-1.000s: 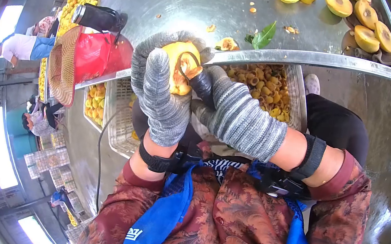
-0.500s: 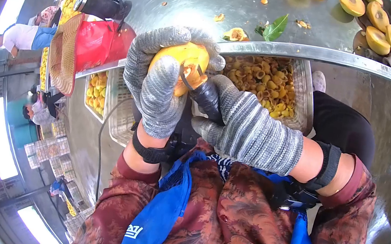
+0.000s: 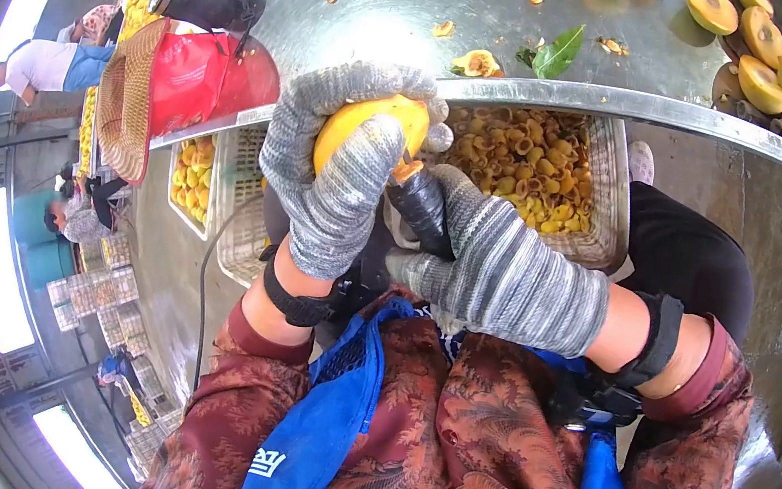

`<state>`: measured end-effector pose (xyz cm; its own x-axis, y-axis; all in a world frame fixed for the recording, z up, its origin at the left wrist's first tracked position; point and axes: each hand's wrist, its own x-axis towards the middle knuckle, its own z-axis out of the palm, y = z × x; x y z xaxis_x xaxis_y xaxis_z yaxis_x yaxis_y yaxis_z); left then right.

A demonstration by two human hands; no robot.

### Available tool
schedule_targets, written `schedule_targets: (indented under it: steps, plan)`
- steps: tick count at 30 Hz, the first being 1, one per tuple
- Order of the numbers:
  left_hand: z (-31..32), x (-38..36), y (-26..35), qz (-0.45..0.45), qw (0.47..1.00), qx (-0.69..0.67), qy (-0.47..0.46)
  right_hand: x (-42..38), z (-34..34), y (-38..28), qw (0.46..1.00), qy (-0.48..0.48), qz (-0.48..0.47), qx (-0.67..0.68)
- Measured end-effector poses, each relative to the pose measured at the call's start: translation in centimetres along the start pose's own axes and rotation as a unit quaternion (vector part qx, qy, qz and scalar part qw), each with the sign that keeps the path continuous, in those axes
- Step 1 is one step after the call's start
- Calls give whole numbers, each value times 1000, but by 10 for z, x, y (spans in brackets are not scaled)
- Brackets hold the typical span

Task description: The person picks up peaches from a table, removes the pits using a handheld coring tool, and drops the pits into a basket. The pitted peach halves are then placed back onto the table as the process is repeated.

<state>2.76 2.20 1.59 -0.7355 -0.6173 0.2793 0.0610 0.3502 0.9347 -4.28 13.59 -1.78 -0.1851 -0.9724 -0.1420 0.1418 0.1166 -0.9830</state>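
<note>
A metal table (image 3: pixel 397 3) overhangs a crate (image 3: pixel 612 202) of fruit pieces. Near the table edge, the left hand (image 3: pixel 341 171) is clamped around a yellow fruit (image 3: pixel 363 127); the right hand (image 3: pixel 519 264) grips a black tool (image 3: pixel 423 211) beside it.

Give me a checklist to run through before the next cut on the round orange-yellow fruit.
1. Left hand around the round orange-yellow fruit: ok.
2. Right hand on the black-wrapped tool handle: ok.
3. Grey knitted gloves on both hands: ok.
4. Tool tip away from the left fingers: cannot tell, tip hidden.
5. Shiny metal table edge free of scraps: not ok, cut yellow fruit piece and green leaf there.
</note>
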Motion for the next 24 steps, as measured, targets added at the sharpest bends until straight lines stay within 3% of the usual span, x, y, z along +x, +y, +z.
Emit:
schedule_targets:
  steps: [2, 4, 8, 10, 15, 16, 17, 18, 19, 21, 22, 24]
  plan:
    - [1, -3, 0, -5, 1000, 1, 7, -2, -3, -6, 997, -42, 27, 64]
    - [1, -3, -2, 65, 997, 37, 23, -2, -5, -11, 998, -46, 13, -28]
    - [-4, 4, -8, 102, 995, -8, -20, -1, -1, -2, 999, -27, -9, -18]
    - [-1, 4, -7, -3, 993, -116, -27, -4, 1, -4, 998, 28, -19, -57]
    - [-2, -1, -5, -7, 992, -125, -18, -6, -1, -7, 993, 34, -44, -100]
    - [-7, -2, -6, 36, 997, -45, -43, -6, -8, -18, 996, -56, 68, 21]
    - [-9, -1, -7, 79, 994, 35, -68, -5, -12, -24, 963, -142, 179, 139]
    - [-8, 3, -9, 139, 987, 13, -85, -6, -10, -19, 974, -132, 149, 107]
    - [-7, 3, -10, 142, 986, 9, -81, -6, -7, -13, 975, -131, 150, 101]
    - [-4, 3, -14, 70, 991, -77, -82, -5, 0, 3, 995, -60, 72, 37]
    - [-4, 3, -13, -21, 980, -171, -96, -4, 9, 22, 998, -1, -37, -46]
    - [-8, 4, -15, -50, 979, -161, -111, -4, 8, 20, 999, -5, -11, -53]
